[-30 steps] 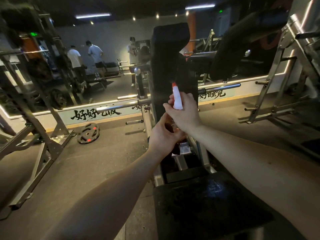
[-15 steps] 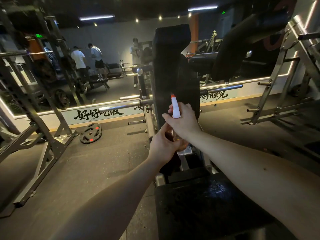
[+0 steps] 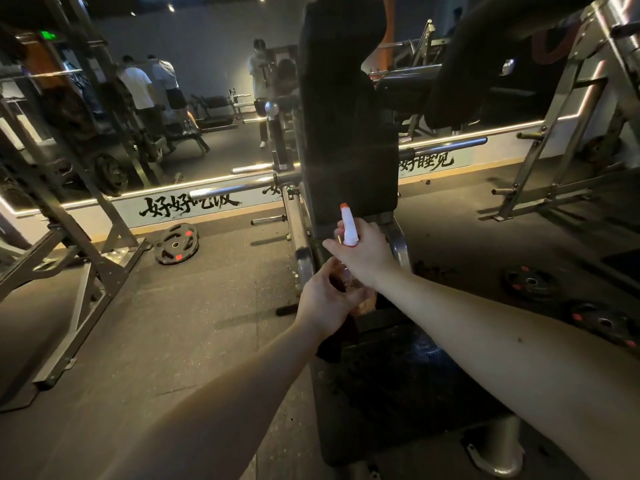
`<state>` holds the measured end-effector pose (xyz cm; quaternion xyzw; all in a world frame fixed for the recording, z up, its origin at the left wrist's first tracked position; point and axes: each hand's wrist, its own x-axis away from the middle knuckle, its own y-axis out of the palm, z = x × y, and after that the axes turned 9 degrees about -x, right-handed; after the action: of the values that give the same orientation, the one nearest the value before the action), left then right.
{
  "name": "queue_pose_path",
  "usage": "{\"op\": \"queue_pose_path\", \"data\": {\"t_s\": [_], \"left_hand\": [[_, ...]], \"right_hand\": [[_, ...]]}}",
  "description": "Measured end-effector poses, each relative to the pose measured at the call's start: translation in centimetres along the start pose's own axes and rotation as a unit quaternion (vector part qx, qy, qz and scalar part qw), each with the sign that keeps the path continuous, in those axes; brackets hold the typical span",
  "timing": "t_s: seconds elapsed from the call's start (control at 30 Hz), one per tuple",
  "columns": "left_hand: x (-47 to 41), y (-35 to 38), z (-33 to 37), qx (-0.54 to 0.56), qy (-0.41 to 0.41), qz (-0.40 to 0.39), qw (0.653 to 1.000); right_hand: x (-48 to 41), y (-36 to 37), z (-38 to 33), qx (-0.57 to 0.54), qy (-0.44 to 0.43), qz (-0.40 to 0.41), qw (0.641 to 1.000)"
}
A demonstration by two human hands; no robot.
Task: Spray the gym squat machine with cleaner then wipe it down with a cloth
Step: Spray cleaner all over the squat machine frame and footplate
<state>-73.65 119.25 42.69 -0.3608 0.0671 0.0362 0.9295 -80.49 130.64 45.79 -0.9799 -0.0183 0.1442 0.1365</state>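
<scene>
The fingers point(image 3: 372, 227) of the right hand point(image 3: 367, 261) are curled round the neck of a clear plastic spray bottle point(image 3: 349, 228), whose smooth white tapered head ends in an orange nozzle tip pointing up and away. The left hand point(image 3: 323, 303) grasps the bottle's see-through body from below, fingers wrapped round it. A dark, limp cloth point(image 3: 334, 342) hangs under the left hand; whether it is pinched there I cannot tell. The bottle is held just in front of the lower edge of the squat machine's tall black padded back rest point(image 3: 343, 116), matte and rectangular, flanked by polished chrome tubes point(image 3: 298, 230). Beneath the forearms lies the machine's dark textured footplate point(image 3: 398, 393). On the speckled rubber floor point(image 3: 173, 323) rest 3 round black weight plates with red marks: 1 to the left point(image 3: 176, 243), 2 to the right point(image 3: 530, 282).
</scene>
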Motion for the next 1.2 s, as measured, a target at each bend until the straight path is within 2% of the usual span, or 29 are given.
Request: {"op": "queue_pose_path", "data": {"t_s": [0.5, 0.83, 1.0, 1.2], "left_hand": [[-0.1, -0.7, -5.9, 0.031, -0.042, -0.06, 0.997], [-6.8, -3.2, -9.8, 0.015, 0.008, -0.099, 0.995], [-9.5, -2.1, -7.8, 0.006, 0.048, -0.137, 0.989], [-12.3, 2.4, -0.9, 0.003, 0.118, -0.139, 0.983]], "right_hand": [[-0.2, 5.5, 3.8, 0.021, 0.068, -0.029, 0.997], [-4.8, 8.9, 2.2, 0.053, 0.087, 0.04, 0.994], [-5.5, 5.9, 1.6, 0.043, 0.128, 0.111, 0.985], [-7.0, -2.1, 1.9, 0.074, 0.11, 0.166, 0.977]]}}
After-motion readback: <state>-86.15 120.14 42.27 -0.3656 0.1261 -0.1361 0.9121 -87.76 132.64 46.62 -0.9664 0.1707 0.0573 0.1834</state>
